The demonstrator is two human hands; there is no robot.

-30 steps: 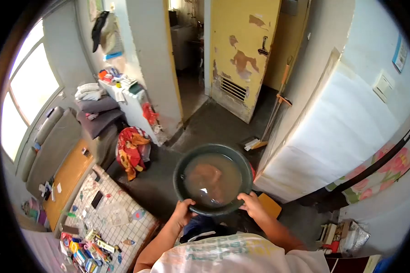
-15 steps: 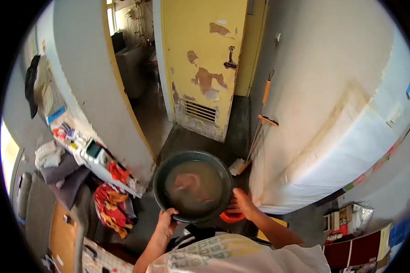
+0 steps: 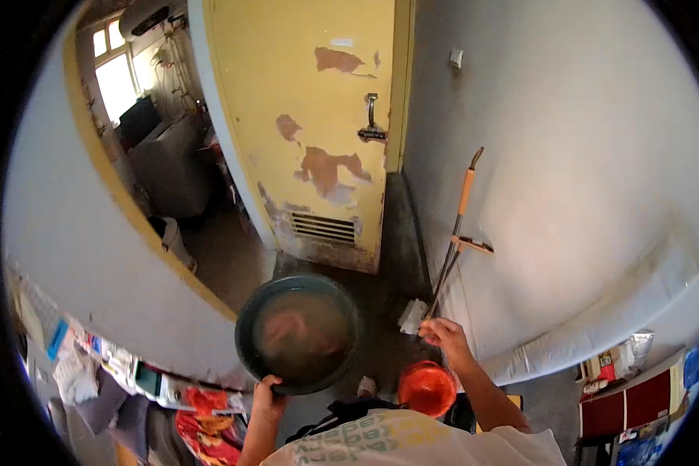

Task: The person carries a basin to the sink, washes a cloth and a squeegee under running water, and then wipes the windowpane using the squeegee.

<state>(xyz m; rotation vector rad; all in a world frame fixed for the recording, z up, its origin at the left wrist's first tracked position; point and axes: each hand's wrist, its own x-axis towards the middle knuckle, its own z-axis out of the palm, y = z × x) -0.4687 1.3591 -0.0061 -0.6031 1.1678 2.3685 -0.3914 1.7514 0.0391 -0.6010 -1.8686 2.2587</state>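
In the head view, the person's left hand (image 3: pixel 267 396) grips the near rim of a dark round basin (image 3: pixel 245 342), thumb over the edge, at the lower left of the basin as seen here. The basin is in front of the person, slightly left of the body, and holds cloudy brownish water (image 3: pixel 322 307) with a blurred reddish lump (image 3: pixel 286 330) in it. The right hand (image 3: pixel 446 335) is off the basin, well apart from it, with its fingers curled; whether they close on anything, I cannot tell. In the picture it lies just beside the lower end of a pole (image 3: pixel 466 194) with an orange grip, which leans against the pale wall (image 3: pixel 567 147), and near a whitish brush head (image 3: pixel 412 318). Below the right hand, a bright red bowl (image 3: pixel 427 388) sits low, close to the front of the person's white shirt (image 3: pixel 373 439). Beyond the basin stands a yellow door (image 3: pixel 287 85) with peeling brown patches, a dark handle (image 3: pixel 372 115) and a slatted vent (image 3: pixel 322 227) near its foot. To the left, a doorway opens on a dim room with a bright window (image 3: pixel 116 87). A red and orange cloth (image 3: pixel 210 436) lies at the lower left.
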